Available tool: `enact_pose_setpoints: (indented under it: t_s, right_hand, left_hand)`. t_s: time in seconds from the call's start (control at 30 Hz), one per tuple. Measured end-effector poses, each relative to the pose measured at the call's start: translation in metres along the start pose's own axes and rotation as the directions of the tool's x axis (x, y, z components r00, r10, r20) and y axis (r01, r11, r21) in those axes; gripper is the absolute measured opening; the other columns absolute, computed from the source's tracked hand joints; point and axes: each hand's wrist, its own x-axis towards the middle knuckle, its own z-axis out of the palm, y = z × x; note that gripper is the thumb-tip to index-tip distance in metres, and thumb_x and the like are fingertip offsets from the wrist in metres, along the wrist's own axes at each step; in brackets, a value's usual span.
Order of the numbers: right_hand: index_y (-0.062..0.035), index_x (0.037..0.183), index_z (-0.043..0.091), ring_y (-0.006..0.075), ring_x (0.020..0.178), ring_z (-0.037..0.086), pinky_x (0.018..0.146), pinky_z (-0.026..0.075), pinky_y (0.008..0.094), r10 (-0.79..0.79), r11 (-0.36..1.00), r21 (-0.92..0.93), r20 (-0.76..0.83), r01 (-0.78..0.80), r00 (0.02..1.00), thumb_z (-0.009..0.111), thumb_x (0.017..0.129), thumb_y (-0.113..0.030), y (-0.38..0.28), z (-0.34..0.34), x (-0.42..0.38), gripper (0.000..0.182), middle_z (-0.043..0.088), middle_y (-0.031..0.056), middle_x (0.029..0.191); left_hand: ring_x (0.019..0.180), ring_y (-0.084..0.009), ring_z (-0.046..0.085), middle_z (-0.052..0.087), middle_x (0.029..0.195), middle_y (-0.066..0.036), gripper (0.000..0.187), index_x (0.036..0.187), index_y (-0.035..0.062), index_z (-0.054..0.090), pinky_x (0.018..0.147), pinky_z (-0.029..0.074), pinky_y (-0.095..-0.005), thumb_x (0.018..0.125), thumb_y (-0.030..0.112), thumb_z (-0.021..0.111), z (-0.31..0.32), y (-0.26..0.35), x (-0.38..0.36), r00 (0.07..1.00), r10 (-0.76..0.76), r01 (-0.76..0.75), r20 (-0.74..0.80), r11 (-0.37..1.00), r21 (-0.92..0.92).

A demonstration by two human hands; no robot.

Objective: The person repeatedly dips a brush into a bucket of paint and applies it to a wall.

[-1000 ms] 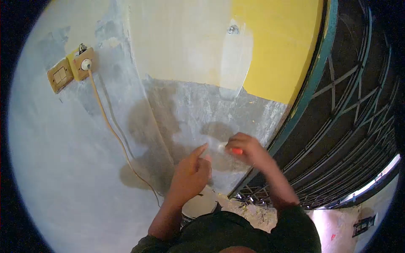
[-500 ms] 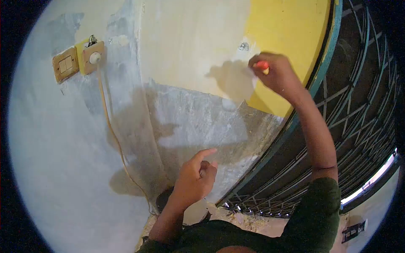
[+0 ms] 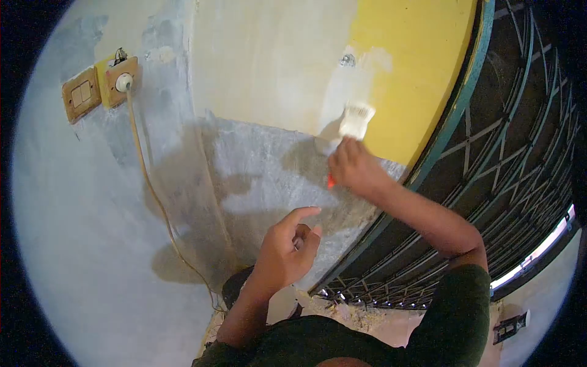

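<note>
My right hand (image 3: 356, 168) is closed round the handle of a paintbrush, whose red end shows below the fist. The brush's pale head (image 3: 356, 120) points up and lies against the wall, at the border of the whitish paint (image 3: 269, 67) and the yellow paint (image 3: 422, 79). Fresh white strokes show beside and above it, near a small metallic spot (image 3: 348, 60). My left hand (image 3: 287, 248) is raised in front of the bare grey part of the wall (image 3: 257, 150), its fingers curled and apart, holding nothing.
A switch plate (image 3: 81, 95) and a socket (image 3: 122, 81) with a plug are at the upper left; a cable (image 3: 150, 183) hangs down from it. A folding metal gate (image 3: 495, 159) stands at the right. A dark round container (image 3: 235, 286) and debris (image 3: 354, 315) are below.
My right hand has moved down and left, and the brush head now shows against the wall. New white paint covers part of the yellow edge. My left hand has barely moved.
</note>
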Motion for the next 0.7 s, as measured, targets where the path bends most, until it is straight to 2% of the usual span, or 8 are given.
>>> enact_pose_setpoints:
  t_s: [0.03, 0.1, 0.2, 0.27, 0.43, 0.53, 0.6, 0.7]
  right_hand:
    - [-0.0035, 0.085, 0.06, 0.0305, 0.089, 0.06, 0.076, 0.05, 0.0412, 0.001, 1.0, 0.0, 0.002, -0.001, 1.0, 0.06, 0.075, -0.019, -0.012, 0.0, -0.003, 0.019, 0.059, 0.0162, 0.084]
    - [-0.0052, 0.087, 0.061, 0.0313, 0.086, 0.061, 0.073, 0.05, 0.0427, -0.122, 0.931, 0.362, 0.197, 0.043, 0.973, 0.062, 0.074, -0.016, -0.026, -0.004, -0.004, 0.017, 0.059, 0.0143, 0.083]
    - [-0.0081, 0.089, 0.062, 0.0332, 0.083, 0.061, 0.07, 0.049, 0.0451, -0.141, 0.866, 0.496, 0.114, 0.067, 0.983, 0.065, 0.071, -0.013, -0.011, -0.012, -0.001, 0.02, 0.06, 0.0131, 0.081]
    - [-0.0112, 0.091, 0.064, 0.0342, 0.082, 0.062, 0.069, 0.05, 0.0455, -0.04, 0.869, 0.489, 0.222, -0.076, 0.974, 0.067, 0.067, -0.011, 0.023, -0.027, 0.014, 0.024, 0.061, 0.0129, 0.082]
    - [-0.0098, 0.09, 0.068, 0.0333, 0.082, 0.067, 0.072, 0.053, 0.0391, 0.391, 0.847, 0.406, -0.039, -0.342, 0.92, 0.068, 0.074, -0.008, 0.149, -0.065, 0.053, 0.016, 0.068, 0.0126, 0.086]
    - [-0.0092, 0.087, 0.067, 0.03, 0.079, 0.068, 0.07, 0.054, 0.0355, 0.339, 0.935, 0.233, -0.365, -0.267, 0.867, 0.067, 0.078, -0.008, 0.193, -0.102, 0.073, 0.009, 0.069, 0.0096, 0.083]
    - [-0.0166, 0.085, 0.067, 0.0339, 0.074, 0.065, 0.064, 0.052, 0.0443, 0.262, 0.965, 0.084, -0.407, -0.25, 0.875, 0.061, 0.076, -0.014, 0.199, -0.119, 0.079, 0.011, 0.065, 0.0094, 0.079]
    - [-0.0123, 0.085, 0.066, 0.0284, 0.077, 0.066, 0.063, 0.051, 0.0386, 0.271, 0.962, 0.054, -0.263, -0.266, 0.926, 0.067, 0.07, -0.007, 0.191, -0.095, 0.077, 0.016, 0.066, 0.0047, 0.08]
  left_hand:
    - [0.054, -0.008, 0.045, 0.055, 0.06, -0.005, 0.032, 0.121, 0.001, 0.056, 0.052, 0.039, -0.0268, 0.09, 0.01, 0.061, 0.001, -0.002, 0.0, 1.0, 0.024, -0.025, -0.02, 1.0, -0.019]
    - [0.054, -0.0079, 0.045, 0.055, 0.061, -0.005, 0.032, 0.121, 0.0012, 0.056, 0.052, 0.039, -0.0268, 0.09, 0.01, 0.061, 0.003, -0.002, -0.002, 1.0, 0.004, -0.004, -0.006, 0.998, -0.056]
    - [0.059, -0.007, 0.046, 0.055, 0.065, -0.003, 0.034, 0.125, 0.0021, 0.055, 0.055, 0.04, -0.0253, 0.092, 0.008, 0.058, 0.0, 0.0, -0.004, 0.999, -0.026, 0.028, 0.043, 0.998, -0.061]
    - [0.063, -0.0063, 0.048, 0.054, 0.069, 0.0, 0.037, 0.13, 0.0028, 0.053, 0.058, 0.041, -0.0237, 0.093, 0.005, 0.055, 0.0, 0.002, -0.005, 0.996, -0.042, 0.045, 0.082, 0.998, -0.034]
    - [0.066, -0.0069, 0.049, 0.054, 0.07, 0.0, 0.035, 0.127, 0.0038, 0.054, 0.061, 0.042, -0.0243, 0.094, 0.011, 0.058, -0.006, 0.033, 0.015, 0.99, 0.118, -0.123, 0.081, 0.99, 0.064]
    - [0.074, -0.0084, 0.052, 0.057, 0.079, 0.0, 0.034, 0.126, 0.006, 0.055, 0.065, 0.043, -0.0258, 0.093, 0.015, 0.06, -0.011, 0.067, 0.035, 0.954, 0.3, -0.299, 0.008, 0.946, 0.124]
    - [0.08, -0.0088, 0.053, 0.058, 0.086, 0.0, 0.034, 0.125, 0.0071, 0.055, 0.068, 0.044, -0.0265, 0.093, 0.016, 0.06, -0.014, 0.086, 0.044, 0.945, 0.327, -0.324, -0.011, 0.94, 0.105]
    - [0.091, -0.0095, 0.053, 0.058, 0.098, -0.001, 0.034, 0.125, 0.0088, 0.055, 0.072, 0.045, -0.0271, 0.093, 0.017, 0.061, -0.014, 0.092, 0.051, 0.928, 0.366, -0.36, -0.064, 0.928, 0.09]
